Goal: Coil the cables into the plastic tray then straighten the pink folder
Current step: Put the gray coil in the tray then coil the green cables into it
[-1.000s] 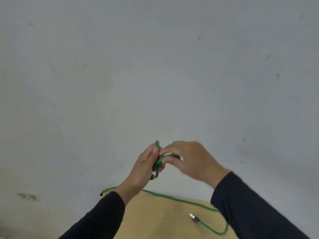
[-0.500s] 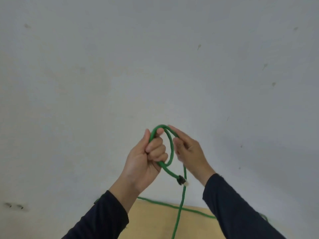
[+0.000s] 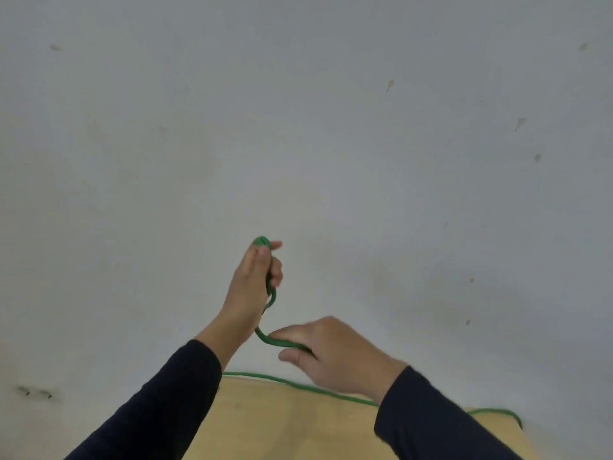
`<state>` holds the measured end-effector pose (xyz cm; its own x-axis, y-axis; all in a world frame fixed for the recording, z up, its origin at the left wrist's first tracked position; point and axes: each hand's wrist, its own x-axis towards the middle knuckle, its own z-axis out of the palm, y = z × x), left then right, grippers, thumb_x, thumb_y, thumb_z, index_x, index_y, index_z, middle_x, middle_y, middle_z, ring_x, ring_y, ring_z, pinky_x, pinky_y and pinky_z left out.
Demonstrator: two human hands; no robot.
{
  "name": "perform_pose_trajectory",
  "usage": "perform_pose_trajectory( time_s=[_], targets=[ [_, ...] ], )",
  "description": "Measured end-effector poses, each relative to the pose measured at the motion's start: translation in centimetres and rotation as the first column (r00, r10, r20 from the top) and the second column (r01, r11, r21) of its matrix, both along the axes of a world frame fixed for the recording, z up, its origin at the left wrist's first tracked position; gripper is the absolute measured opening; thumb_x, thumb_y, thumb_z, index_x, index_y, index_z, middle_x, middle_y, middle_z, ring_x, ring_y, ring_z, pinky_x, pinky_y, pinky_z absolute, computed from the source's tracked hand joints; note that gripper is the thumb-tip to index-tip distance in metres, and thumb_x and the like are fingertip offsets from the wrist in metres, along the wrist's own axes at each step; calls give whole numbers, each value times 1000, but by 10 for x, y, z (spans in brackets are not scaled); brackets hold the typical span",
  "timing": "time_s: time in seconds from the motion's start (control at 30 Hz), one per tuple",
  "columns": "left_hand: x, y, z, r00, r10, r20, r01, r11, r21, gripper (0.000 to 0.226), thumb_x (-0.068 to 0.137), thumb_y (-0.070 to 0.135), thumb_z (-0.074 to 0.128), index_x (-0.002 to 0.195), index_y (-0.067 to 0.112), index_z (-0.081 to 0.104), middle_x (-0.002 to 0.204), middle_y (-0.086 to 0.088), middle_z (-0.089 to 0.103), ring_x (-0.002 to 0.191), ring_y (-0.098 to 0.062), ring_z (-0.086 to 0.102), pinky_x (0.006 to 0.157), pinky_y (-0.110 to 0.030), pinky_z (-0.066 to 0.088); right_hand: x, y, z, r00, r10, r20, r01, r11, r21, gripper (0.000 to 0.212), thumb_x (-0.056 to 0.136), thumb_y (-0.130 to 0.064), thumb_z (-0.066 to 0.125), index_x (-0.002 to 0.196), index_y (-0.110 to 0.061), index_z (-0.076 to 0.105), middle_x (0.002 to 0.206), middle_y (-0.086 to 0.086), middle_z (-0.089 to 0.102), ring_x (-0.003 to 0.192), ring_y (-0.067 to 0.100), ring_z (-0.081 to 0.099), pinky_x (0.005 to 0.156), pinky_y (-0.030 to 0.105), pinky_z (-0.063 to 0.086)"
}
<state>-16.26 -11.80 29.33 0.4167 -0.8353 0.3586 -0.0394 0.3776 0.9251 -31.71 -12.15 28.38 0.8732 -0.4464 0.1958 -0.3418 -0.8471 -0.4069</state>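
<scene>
Bottom of frame: two dark long sleeves reaching up from the lower corners. Between them, a pale wooden worktop, lower centre.

Slack run of thin green round cable lying along the worktop's far edge, from lower centre out to the lower right, looping back at the right corner.

Right hand, centre right, just above the worktop: grip pinched on the cable, thumb under, fingers over; strand passing through toward the left hand.

Left hand, centre, raised higher: grip curled round a small bundle of cable loops, green bend showing above the thumb, one loop hanging below the palm.

Background: plain grey wall with scattered marks. Plastic tray and pink folder not in view.

Judged step: gathering the next turn into the left-hand bundle; coiling partly done, much cable left on the worktop.

Risks:
- Trailing length snagging on the worktop corner at lower right; a hard pull could jerk the strand out of the right pinch.
- Twist building in the strand, springing the loops open if the left grip slackens.
- Loops uneven in size, so a poor fit in the tray.
</scene>
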Motion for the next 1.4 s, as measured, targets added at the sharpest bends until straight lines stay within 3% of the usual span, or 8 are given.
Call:
perform_pose_trajectory(
  time_s=[0.1,0.23,0.4,0.63,0.83,1.0,1.17,1.4],
  targets=[
    [-14,15,-22,967,-117,228,94,989,111,30,100,32,30,104,22,58,64,3,53,58,-10,48,55,-19,38,-10,-11,34,999,4,42,-3,1000,-15,23,88,-27,60,110,-23,67,108,-1,72,98,4,61,91,22,45],
    [-36,39,-34,903,-369,219,341,927,155,33,96,40,31,99,25,61,61,3,51,56,-14,43,53,-24,35,-29,-29,69,988,-54,147,33,989,141,17,76,-25,73,93,-25,73,80,-4,71,72,0,60,72,15,44],
    [-52,49,-26,863,-505,1,503,861,75,42,93,35,29,100,15,65,51,9,35,48,-10,28,50,-19,30,-40,-45,76,953,-60,296,-20,965,260,12,73,-20,76,83,-25,74,69,15,62,65,22,54,68,31,45],
    [-53,50,21,683,-605,-410,564,793,-232,36,86,19,35,88,12,70,43,13,28,37,-2,24,43,-16,21,-31,-59,29,715,-341,610,-82,826,558,27,89,-27,52,106,-13,68,53,-11,48,47,8,33,46,20,25],
    [-16,19,56,675,-480,-561,273,868,-414,35,99,24,30,94,12,62,45,10,33,39,-3,29,45,-14,28,2,-19,-39,883,-290,369,102,886,453,39,96,-14,42,121,-42,49,58,-15,46,46,-3,42,49,10,35],
    [6,9,19,995,97,27,-98,995,8,40,100,36,23,105,21,60,52,10,41,47,-7,36,57,-26,31,7,15,-23,974,-53,219,59,998,-23,34,96,-27,42,130,-26,48,102,2,67,86,13,59,77,27,47],
    [-12,37,-16,955,-176,239,135,974,179,40,100,29,29,75,20,60,49,9,43,45,-7,36,47,-19,31,-16,-8,26,939,-36,341,85,988,-131,17,82,-29,65,99,-26,69,81,-12,66,71,2,56,66,19,43],
    [-33,50,-8,878,-476,49,465,873,145,35,96,25,31,64,18,45,50,10,36,48,-11,26,48,-19,30,-26,-15,42,918,-93,385,57,993,102,40,79,-32,68,118,-35,59,112,-15,58,93,-8,53,78,9,40]
  ],
)
